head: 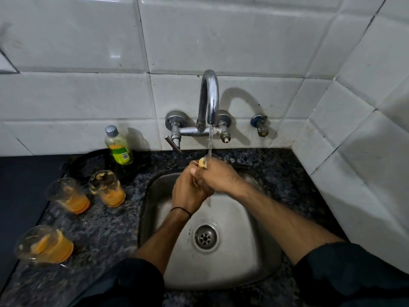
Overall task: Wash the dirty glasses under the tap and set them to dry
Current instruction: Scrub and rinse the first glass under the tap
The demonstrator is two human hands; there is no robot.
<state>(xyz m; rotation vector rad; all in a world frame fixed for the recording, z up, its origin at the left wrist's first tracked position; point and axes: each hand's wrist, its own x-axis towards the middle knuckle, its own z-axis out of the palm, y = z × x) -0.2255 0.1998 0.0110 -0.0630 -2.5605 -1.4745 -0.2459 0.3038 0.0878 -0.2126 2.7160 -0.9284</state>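
Three smeared glasses (pixel 108 189) on speckled counter (pixel 106 235), left of steel sink (pixel 234 269); white tiled wall (pixel 77 96) far. Left hand (pixel 189 193) and right hand (pixel 218 176) curl round a mostly hidden yellowish object (pixel 202 162) under the running tap (pixel 209 96).

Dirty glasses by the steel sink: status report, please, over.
Under running chrome tap, left hand and right hand clasp small yellowish item. Three orange-smeared clear glasses unwashed on dark speckled counter. Nothing blocking.

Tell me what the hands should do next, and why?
Probably the left hand should reach for the nearest dirty glass. The tap is running, it and the right hand only clasp a small yellowish thing under the stream, and three glasses with orange residue wait on the counter.
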